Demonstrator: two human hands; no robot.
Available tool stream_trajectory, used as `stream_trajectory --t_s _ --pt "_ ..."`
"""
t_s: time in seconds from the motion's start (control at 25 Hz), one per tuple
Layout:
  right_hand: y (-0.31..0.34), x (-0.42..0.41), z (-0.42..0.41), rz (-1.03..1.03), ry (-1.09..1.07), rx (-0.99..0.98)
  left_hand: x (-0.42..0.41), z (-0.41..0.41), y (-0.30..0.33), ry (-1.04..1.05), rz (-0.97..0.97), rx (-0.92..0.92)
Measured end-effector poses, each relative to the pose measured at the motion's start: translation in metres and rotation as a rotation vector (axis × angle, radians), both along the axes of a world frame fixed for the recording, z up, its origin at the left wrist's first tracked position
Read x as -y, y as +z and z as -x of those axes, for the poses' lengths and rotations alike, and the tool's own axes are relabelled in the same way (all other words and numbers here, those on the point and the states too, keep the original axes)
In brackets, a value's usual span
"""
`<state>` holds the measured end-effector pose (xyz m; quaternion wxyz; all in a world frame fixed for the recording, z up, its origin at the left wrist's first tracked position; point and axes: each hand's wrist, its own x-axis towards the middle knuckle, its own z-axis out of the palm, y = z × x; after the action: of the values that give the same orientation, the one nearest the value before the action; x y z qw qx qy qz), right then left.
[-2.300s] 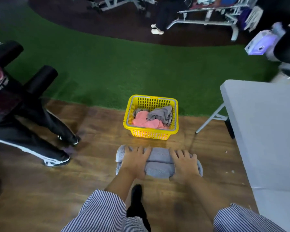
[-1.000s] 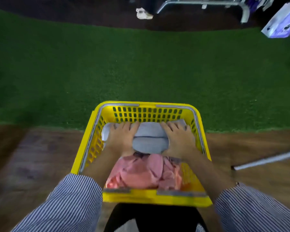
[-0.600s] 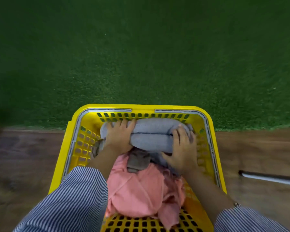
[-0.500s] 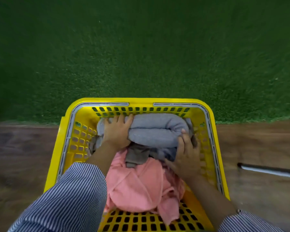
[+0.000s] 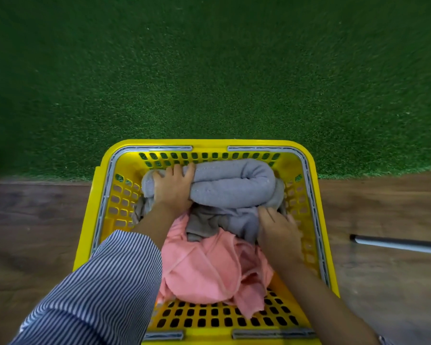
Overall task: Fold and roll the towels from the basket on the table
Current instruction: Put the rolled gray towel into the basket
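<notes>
Presently, item by item. Basket (image 5: pixel 319 207): yellow plastic, perforated walls and floor, standing on a wood floor (image 5: pixel 35 220) at the edge of green turf (image 5: pixel 209 70).

Rolled towel (image 5: pixel 234 185): grey, lying across the far end of the basket against its far wall, on top of the loose cloth. It is looking soft and light, thick enough to keep its shape while pressed but likely to spring open if let go at one end only; the free edge is not clearly showing.

Left hand (image 5: pixel 172 188): lying over the left end of the roll, fingers spread and curling over its top, pressing it down and holding it.

Right hand (image 5: pixel 276 227): lying palm down just beside the roll's near right side, on a loose grey towel (image 5: pixel 209 222); fingers gently bent into the cloth. Whether it is actually pinching the fabric cannot be told.

Pink towel (image 5: pixel 204 267): crumpled, filling the near middle of the basket, partly under the loose grey one. It is appearing thinner and limper, with a hemmed edge showing; taking it by that hem or a corner would probably let it shake flat for folding.

A striped sleeve (image 5: pixel 97 295) is covering the left forearm. A metal bar (image 5: pixel 396 245) is lying on the floor to the right, apart from the basket.
</notes>
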<state>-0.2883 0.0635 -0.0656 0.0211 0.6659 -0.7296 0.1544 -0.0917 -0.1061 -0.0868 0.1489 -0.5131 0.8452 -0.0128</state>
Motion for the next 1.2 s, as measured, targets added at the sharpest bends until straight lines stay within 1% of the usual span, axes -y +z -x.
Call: stream_trajectory --t_s 0.08,0.2,0.24,0.28,0.36,0.44,0.52,0.6,0.64,0.68,0.76,0.8,0.84,0.92,0.96,1.04,1.12,1.16,1.2 --pt "0.027 0.001 -0.002 0.097 0.048 -0.031 0.0 0.002 -0.001 0.018 0.024 0.014" --pt "0.081 0.003 0.001 0.388 0.041 0.103 0.0 -0.001 -0.003 -0.006 0.061 0.058" --pt "0.094 0.006 0.003 0.465 0.022 0.139 -0.001 -0.002 -0.004 -0.021 0.044 0.089" --pt "0.101 0.011 0.005 0.491 0.006 0.154 -0.002 -0.003 -0.007 -0.022 0.024 0.105" --pt "0.089 0.021 0.005 0.398 -0.006 0.101 -0.003 -0.002 -0.009 0.017 -0.027 0.089" --pt "0.053 0.022 0.008 0.204 0.063 0.093 -0.004 -0.005 -0.012 -0.011 -0.064 0.087" --pt "0.014 0.012 0.01 0.02 0.14 0.19 -0.002 -0.014 -0.011 0.004 -0.109 0.025" --pt "-0.003 -0.001 0.008 -0.109 0.129 0.371 -0.004 -0.023 -0.003 0.014 -0.116 -0.055" --pt "-0.005 -0.004 0.008 -0.125 0.093 0.423 -0.007 -0.025 0.004 -0.004 -0.11 -0.101" --pt "-0.004 -0.002 0.008 -0.104 0.048 0.412 -0.01 -0.026 0.009 -0.019 -0.118 -0.176" --pt "0.001 0.012 0.008 -0.017 -0.057 0.283 -0.016 -0.021 0.014 -0.049 -0.138 -0.337" --pt "0.005 0.022 0.009 -0.012 -0.093 0.265 -0.02 -0.016 0.014 -0.059 -0.127 -0.423" --pt "0.009 0.032 0.006 -0.03 -0.085 0.271 -0.023 -0.011 0.014 -0.069 -0.087 -0.511" --pt "0.016 0.047 -0.001 -0.077 0.061 0.309 -0.032 -0.001 0.018 -0.124 -0.024 -0.702" --pt "0.019 0.051 -0.005 -0.102 0.156 0.299 -0.037 0.004 0.022 -0.187 -0.021 -0.781" --pt "0.025 0.058 -0.007 -0.132 0.297 0.203 -0.047 0.012 0.04 -0.291 -0.081 -0.897" --pt "0.034 0.059 -0.002 -0.155 0.287 0.145 -0.056 0.01 0.063 -0.342 -0.11 -0.942" --pt "0.04 0.056 0.002 -0.15 0.27 0.171 -0.061 0.008 0.074 -0.37 -0.084 -0.957" --pt "0.05 0.047 0.002 -0.116 0.285 0.246 -0.068 0.004 0.088 -0.404 -0.051 -0.968"
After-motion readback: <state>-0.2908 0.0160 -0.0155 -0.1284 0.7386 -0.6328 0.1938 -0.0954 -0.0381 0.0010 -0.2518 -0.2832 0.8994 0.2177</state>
